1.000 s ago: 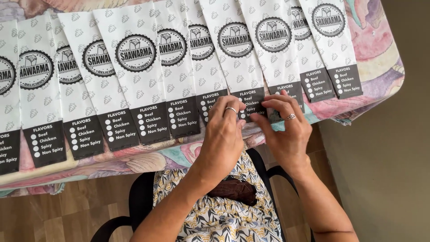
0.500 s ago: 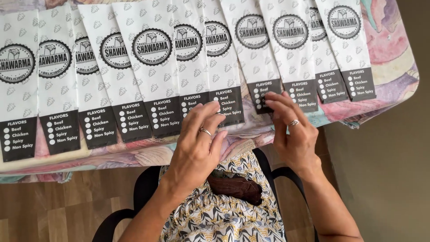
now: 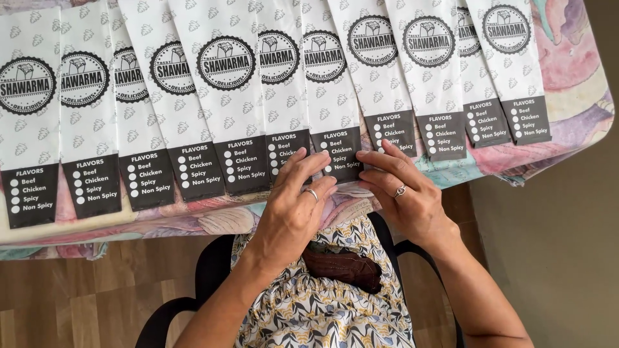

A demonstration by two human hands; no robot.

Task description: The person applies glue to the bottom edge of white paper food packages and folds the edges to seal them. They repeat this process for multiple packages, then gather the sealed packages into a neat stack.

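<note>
My left hand [image 3: 293, 209] and right hand [image 3: 406, 193] rest open, fingertips pinning 1 paper sleeve [image 3: 332, 96] in the overlapped row, keeping it flat against the bench [image 3: 574, 77].

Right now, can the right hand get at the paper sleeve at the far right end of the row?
Probably yes. The right hand rests on a middle sleeve, and the far right sleeve lies uncovered on top, nothing between.

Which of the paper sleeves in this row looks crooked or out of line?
Nothing is damaged. The paper sleeves overlap in a fanned row, tilting slightly, their black ends stepping unevenly. The left hand and right hand rest fingertips on the black end of one middle sleeve.
</note>
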